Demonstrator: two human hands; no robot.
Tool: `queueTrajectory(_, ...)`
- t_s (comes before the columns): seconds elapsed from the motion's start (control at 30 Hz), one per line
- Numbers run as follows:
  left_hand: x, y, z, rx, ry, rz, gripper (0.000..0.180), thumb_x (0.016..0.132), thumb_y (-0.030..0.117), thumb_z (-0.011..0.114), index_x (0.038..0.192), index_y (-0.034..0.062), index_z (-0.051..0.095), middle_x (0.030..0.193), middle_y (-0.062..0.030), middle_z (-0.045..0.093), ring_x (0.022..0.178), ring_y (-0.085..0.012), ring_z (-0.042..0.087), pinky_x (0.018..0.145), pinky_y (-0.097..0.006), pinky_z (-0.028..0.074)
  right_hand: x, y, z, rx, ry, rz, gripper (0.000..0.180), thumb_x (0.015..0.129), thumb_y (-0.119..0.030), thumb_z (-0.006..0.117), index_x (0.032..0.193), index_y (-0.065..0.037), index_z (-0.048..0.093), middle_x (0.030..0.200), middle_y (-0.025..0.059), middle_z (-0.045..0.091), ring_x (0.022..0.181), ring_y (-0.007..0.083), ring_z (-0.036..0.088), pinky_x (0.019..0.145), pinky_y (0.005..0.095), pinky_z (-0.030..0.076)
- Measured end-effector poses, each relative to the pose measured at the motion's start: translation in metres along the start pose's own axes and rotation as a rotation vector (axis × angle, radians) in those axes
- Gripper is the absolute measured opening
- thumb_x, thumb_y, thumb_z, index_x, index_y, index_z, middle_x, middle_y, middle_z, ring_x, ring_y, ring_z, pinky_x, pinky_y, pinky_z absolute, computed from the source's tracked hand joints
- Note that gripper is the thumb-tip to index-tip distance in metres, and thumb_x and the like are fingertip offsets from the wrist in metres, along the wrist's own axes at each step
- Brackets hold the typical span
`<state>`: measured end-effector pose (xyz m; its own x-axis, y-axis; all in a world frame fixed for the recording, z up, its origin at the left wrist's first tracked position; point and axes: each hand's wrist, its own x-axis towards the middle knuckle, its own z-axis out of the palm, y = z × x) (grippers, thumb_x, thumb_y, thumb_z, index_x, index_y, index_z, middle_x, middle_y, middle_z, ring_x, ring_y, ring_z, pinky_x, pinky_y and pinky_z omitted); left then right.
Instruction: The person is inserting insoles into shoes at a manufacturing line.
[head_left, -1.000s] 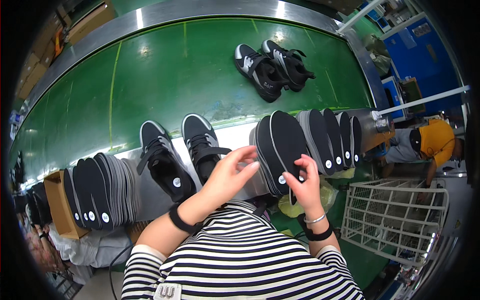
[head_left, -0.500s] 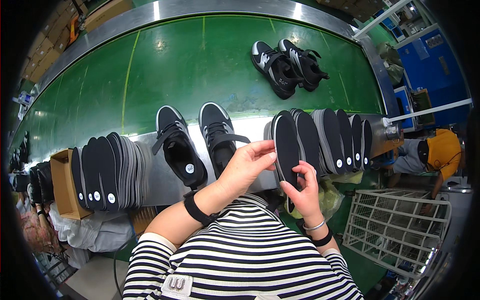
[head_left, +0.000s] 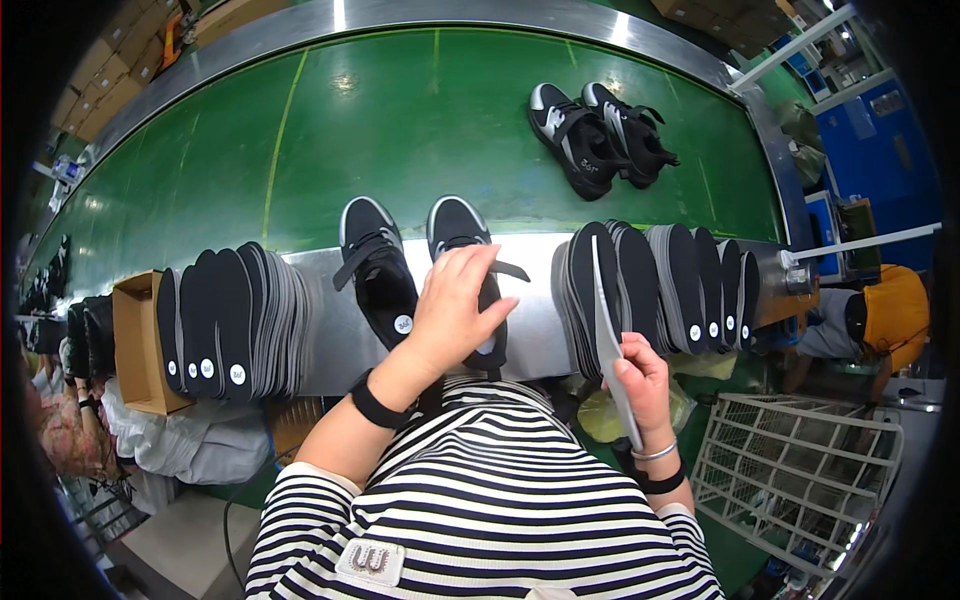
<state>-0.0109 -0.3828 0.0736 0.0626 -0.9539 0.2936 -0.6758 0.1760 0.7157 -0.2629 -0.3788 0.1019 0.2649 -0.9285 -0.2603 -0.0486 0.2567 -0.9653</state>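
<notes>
Held on edge in my right hand [head_left: 645, 385] is a thin insole [head_left: 607, 335], its grey side and rim showing, pinched between thumb and fingers near its lower half. My left hand [head_left: 455, 305] is over a black shoe [head_left: 458, 222] with a silver toe rim and loose strap. Its fingers reach across the upper and the thumb stands apart, hiding much of the opening. The matching shoe [head_left: 372, 240] sits just left, with a round white sticker inside. A row of black insole stacks [head_left: 627, 265] stands on edge beside my right hand.
Left of the shoes, more insoles [head_left: 235, 310] are packed upright by a cardboard box [head_left: 135, 340]. Another pair of black shoes [head_left: 578, 140] lies on the green belt [head_left: 400, 120]. A white wire cart [head_left: 790, 460] and a person in yellow [head_left: 893, 320] are at right.
My right hand has drawn an insole away from the stack and turned it on edge. My left hand has left the stack and moved left onto the shoe.
</notes>
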Motion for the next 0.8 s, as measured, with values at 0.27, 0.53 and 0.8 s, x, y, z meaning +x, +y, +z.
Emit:
queueTrajectory(0.27,-0.017,-0.034,0.031,0.312,-0.180,-0.117,0.065,0.056,0.006,0.068,0.115,0.0024,0.041,0.103,-0.0138,0.049,0.101,-0.0304,0.045,0.082,-0.038,0.037,0.020,-0.019,0.023,-0.199,-0.483,0.342,0.011,0.075,-0.011,0.056,0.072,0.000,0.057,0.069,-0.0020,0.051,0.060,0.0042,0.045,0.054,0.0171,0.035)
queueTrajectory(0.53,-0.013,-0.023,0.026,0.011,-0.136,-0.360,0.026,0.062,0.014,0.066,0.082,0.0044,0.052,0.072,-0.0117,0.057,0.072,-0.0300,0.056,0.063,-0.037,0.044,0.054,-0.024,0.035,-0.548,-0.562,0.477,0.020,0.069,-0.017,0.055,0.067,0.002,0.061,0.054,0.0043,0.054,0.049,0.0104,0.050,0.046,0.0233,0.038)
queueTrajectory(0.8,-0.011,-0.029,0.030,-0.141,-0.006,-0.309,0.023,0.066,0.012,0.064,0.087,0.0058,0.056,0.075,-0.0131,0.061,0.067,-0.0290,0.059,0.061,-0.035,0.046,0.075,-0.007,0.089,-0.808,-0.760,0.320,0.020,0.068,-0.017,0.055,0.071,0.002,0.061,0.056,0.0086,0.056,0.051,0.0154,0.052,0.050,0.0275,0.041)
